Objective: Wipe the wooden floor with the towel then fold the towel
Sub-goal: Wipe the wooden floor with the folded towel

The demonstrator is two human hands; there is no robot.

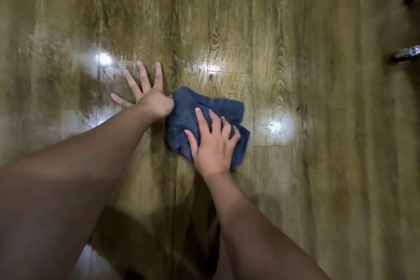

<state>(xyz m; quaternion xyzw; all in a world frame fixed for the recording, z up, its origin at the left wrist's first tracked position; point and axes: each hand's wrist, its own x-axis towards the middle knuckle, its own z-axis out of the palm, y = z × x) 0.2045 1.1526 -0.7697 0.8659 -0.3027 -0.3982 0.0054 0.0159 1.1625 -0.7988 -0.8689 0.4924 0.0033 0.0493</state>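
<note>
A crumpled dark blue towel (193, 111) lies on the glossy wooden floor (227, 29) near the middle of the view. My right hand (213, 143) lies on top of the towel's near part, fingers spread and slightly bent, pressing it down. My left hand (145, 95) rests flat on the bare floor just left of the towel, fingers splayed and straight; its thumb side touches the towel's left edge. Part of the towel is hidden under my right hand.
Two shiny metal furniture feet (406, 53) stand at the right edge, one above the other. Bright lamp reflections sit on the planks left and right of the towel. My forearms cross the lower half of the view.
</note>
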